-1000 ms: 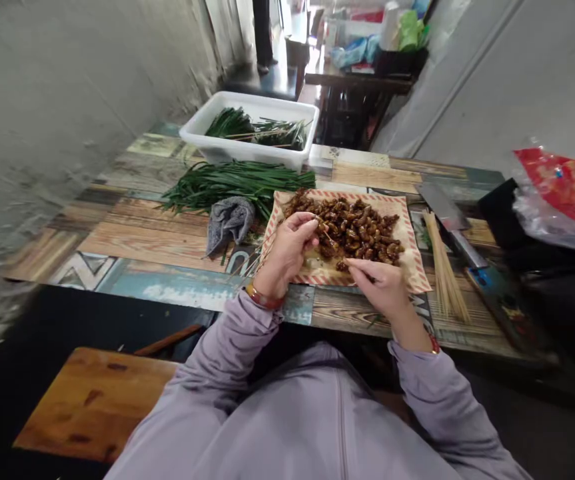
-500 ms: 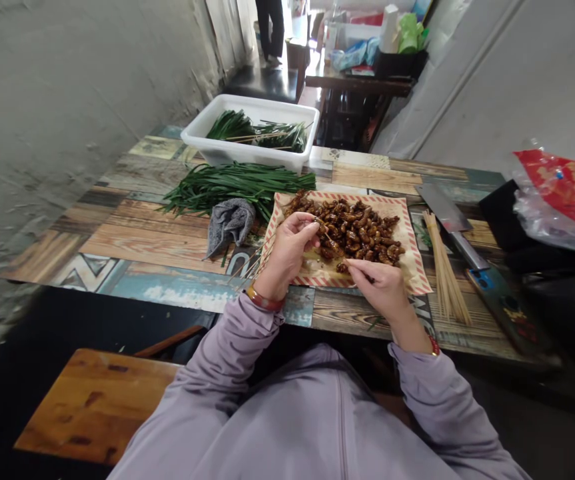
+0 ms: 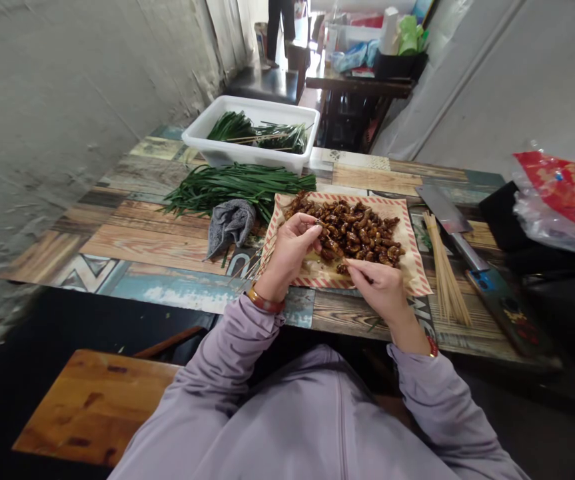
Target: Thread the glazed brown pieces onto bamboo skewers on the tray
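Two hands, a bare left hand (image 3: 292,248) and a bare right hand (image 3: 381,290), pinching beside a heap of glossy, dark-brown, lumpy food pieces (image 3: 362,230)

Nearest, a lavender zip-front jacket (image 3: 307,413) is filling the lower edge, before a table printed with multicoloured wood planks (image 3: 147,247). The step in hand looks like threading a piece onto a thin pale stick (image 3: 334,249); doing it well would mean steadying the piece, lining the stick up with its middle, pressing slowly and guarding the fingertips from the point.

The left hand is pressing thumb and forefinger nearly together, apparently holding a small dark piece (image 3: 319,224) at the tips. The right hand is pinching just as narrowly, seemingly gripping the stick's near end, though the contact is too small to be certain.

The heap is lying around and beyond the fingertips, on cream paper with a red-striped border (image 3: 420,270). Rightward, a bundle of pale wooden sticks (image 3: 444,273) and a broad steel cleaver (image 3: 444,208) are resting; leftward, a crumpled grey cloth (image 3: 230,225) is sitting against long green leaves (image 3: 237,183). Farther back, a white plastic tub (image 3: 250,157) is holding more greens (image 3: 232,127), and a dark-trousered person (image 3: 280,30) is standing in the distance.
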Demonstrator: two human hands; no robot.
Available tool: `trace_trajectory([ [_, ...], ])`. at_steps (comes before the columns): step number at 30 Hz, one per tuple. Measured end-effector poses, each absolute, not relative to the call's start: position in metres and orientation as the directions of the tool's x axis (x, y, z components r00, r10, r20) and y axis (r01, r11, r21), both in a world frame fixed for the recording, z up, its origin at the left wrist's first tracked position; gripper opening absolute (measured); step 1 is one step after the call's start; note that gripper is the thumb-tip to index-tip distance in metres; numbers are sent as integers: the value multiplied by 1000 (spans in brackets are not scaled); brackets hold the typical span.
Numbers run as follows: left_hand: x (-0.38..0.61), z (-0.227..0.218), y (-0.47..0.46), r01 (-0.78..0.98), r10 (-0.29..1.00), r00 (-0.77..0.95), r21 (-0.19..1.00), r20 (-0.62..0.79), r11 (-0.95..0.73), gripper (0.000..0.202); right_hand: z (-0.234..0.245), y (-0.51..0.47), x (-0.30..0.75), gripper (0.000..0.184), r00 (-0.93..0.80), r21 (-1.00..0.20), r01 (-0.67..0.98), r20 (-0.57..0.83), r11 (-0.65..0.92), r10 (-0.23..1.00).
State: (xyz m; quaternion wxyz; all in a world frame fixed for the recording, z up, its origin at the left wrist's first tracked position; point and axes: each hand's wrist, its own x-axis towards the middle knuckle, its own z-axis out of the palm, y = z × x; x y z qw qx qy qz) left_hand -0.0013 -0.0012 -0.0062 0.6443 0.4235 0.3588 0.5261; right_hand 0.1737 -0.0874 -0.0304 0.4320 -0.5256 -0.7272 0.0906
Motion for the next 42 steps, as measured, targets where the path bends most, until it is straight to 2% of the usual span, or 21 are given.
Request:
trace_trajectory([
  [9, -2, -3, -2, -428, 969, 240, 889, -60, 161, 25, -28, -84, 167, 23, -73, -578, 686, 550, 442, 832],
  [42, -6, -1, 0, -465, 974, 221, 871, -57, 156, 28, -26, -81, 147, 22, 0, -580, 727, 534, 366, 846],
])
